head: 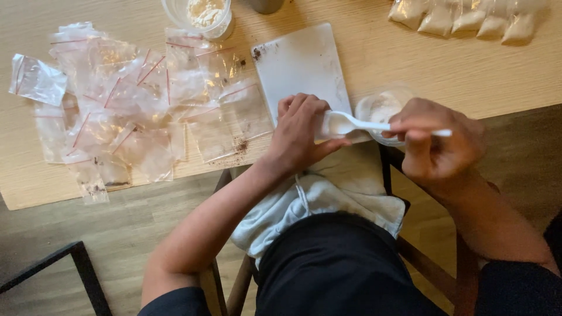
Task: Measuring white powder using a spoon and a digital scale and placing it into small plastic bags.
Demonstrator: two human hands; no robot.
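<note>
The right hand [436,143] pinches a white plastic spoon [351,123] by its handle — bowl tipped into a small clear bag [325,124], which the left hand [298,131] clenches.

Tabletop [410,64] pale matt wood grain; spoon [357,124] smooth white plastic; bags [134,99] glossy clear plastic; towel [328,193] soft cloth.

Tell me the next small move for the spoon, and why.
Probably tip the spoon into the small bag that the left hand holds. The right hand has the spoon's bowl right at the bag's mouth, beside the cup of powder, and filled bags lie at the table's far edge.
</note>
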